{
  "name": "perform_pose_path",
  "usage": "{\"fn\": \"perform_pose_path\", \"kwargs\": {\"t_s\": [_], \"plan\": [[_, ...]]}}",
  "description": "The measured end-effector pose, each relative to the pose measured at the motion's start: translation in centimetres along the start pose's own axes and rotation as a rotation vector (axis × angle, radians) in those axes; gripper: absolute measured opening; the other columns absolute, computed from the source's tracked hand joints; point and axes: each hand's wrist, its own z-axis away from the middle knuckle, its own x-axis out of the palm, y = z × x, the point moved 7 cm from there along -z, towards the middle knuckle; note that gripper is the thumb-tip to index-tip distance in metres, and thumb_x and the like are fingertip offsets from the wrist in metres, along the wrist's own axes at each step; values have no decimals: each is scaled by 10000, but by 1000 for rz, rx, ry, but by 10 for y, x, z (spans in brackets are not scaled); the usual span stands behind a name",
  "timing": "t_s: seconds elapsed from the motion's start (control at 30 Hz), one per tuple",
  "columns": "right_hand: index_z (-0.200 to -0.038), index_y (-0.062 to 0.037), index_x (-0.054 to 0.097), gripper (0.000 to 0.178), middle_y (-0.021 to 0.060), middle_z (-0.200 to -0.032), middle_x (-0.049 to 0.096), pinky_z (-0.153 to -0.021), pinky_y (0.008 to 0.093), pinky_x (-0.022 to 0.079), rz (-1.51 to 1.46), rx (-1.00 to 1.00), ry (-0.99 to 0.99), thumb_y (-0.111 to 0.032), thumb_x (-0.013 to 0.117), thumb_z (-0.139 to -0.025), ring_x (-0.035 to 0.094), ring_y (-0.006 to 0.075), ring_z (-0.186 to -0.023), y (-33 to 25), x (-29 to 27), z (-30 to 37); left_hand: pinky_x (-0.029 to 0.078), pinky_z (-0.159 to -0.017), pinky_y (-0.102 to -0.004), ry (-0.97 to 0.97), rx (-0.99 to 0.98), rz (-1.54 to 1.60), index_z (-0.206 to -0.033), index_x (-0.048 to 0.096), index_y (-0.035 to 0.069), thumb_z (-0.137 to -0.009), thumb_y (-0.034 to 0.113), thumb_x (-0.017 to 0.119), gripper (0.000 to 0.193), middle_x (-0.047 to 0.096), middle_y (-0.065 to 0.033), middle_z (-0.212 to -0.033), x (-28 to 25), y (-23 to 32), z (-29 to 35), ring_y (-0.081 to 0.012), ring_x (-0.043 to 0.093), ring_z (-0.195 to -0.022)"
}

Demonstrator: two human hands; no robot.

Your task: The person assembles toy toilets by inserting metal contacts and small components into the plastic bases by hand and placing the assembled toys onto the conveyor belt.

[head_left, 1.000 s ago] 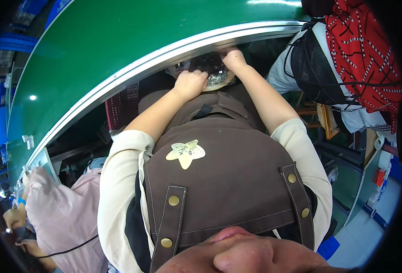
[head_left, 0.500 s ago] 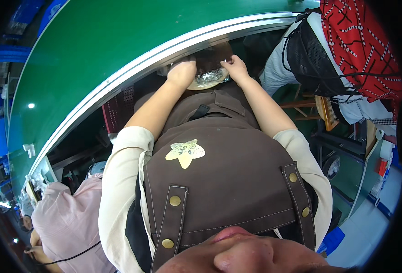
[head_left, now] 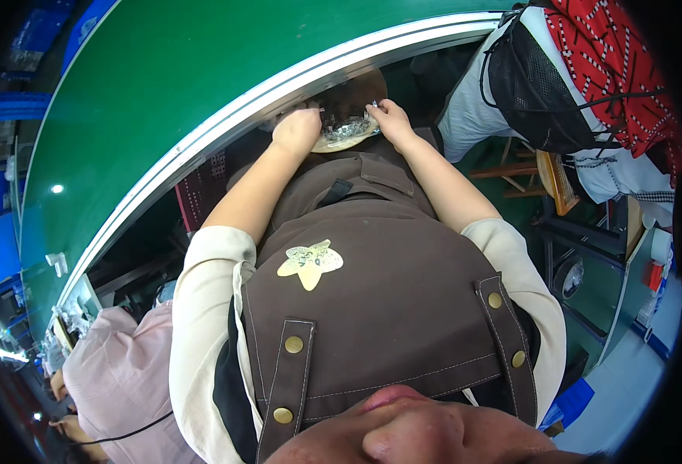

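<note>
- A shallow, round tan dish (head_left: 346,141) is sitting at the far end of the person's lap, just under the near edge of the green table, and it is holding a heap of small shiny metal parts (head_left: 347,127), jagged and silvery, catching the light.
- The left hand (head_left: 297,130) is resting on the left rim of the dish, curled downward with the knuckles up; whether its fingers are pinching a part I cannot tell, since they are turned away.
- The right hand (head_left: 389,117) is coming in at the right rim of the dish, its fingertips pressed together around a tiny pale piece (head_left: 373,103), too small to make out.
- Both bare forearms are reaching out from cream sleeves over a brown apron (head_left: 387,294) of matte cloth with brass snaps on its straps and a pale star-shaped patch (head_left: 310,263) on the chest.
- The green table (head_left: 202,69) is stretching away smooth and slightly glossy, edged with a bright aluminium rail (head_left: 294,85) that is curving with the lens.
- On the right, another person in a red patterned garment (head_left: 619,62) is standing beside a black mesh chair back (head_left: 534,85), near a wooden stool (head_left: 553,178).
- At the lower left, a person in pale pink clothing (head_left: 117,379) is sitting at the same table.
</note>
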Motion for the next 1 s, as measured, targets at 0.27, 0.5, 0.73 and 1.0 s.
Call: {"fn": "perform_pose_path", "kwargs": {"t_s": [0.27, 0.5, 0.73, 1.0], "plan": [[-939, 24, 647, 400, 141, -852, 680, -743, 344, 477, 79, -27, 11, -371, 635, -879, 642, 228, -792, 2, 2, -1, 543, -715, -486, 92, -61, -39, -1001, 585, 23, -907, 174, 515, 190, 668, -248, -852, -12, 8, -2, -379, 674, -793], [-905, 14, 648, 399, 156, -839, 667, -742, 366, 470, 80, -10, 1, -383, 619, -886, 635, 264, -792, 2, -2, -8, 527, -791, -499, -49, 1, -12, -966, 602, 13, -893, 168, 508, 195, 672, -258, -893, 8, 11, -13, -376, 674, -853], [-813, 0, 572, 367, 64, -700, 522, -652, 328, 405, 151, -114, 7, -346, 598, -935, 485, 141, -682, -10, -13, -19, 531, -785, -471, -109, 41, -74, -999, 604, 1, -876, 165, 537, 215, 675, -234, -919, 5, 7, -50, -370, 666, -885], [-866, 3, 605, 392, 146, -835, 587, -732, 379, 435, 166, -63, -3, -385, 589, -915, 558, 256, -805, -3, -31, -30, 527, -779, -492, 18, 101, 16, -973, 607, 23, -898, 222, 534, 224, 668, -256, -849, -27, 53, -44, -384, 668, -841]]}}
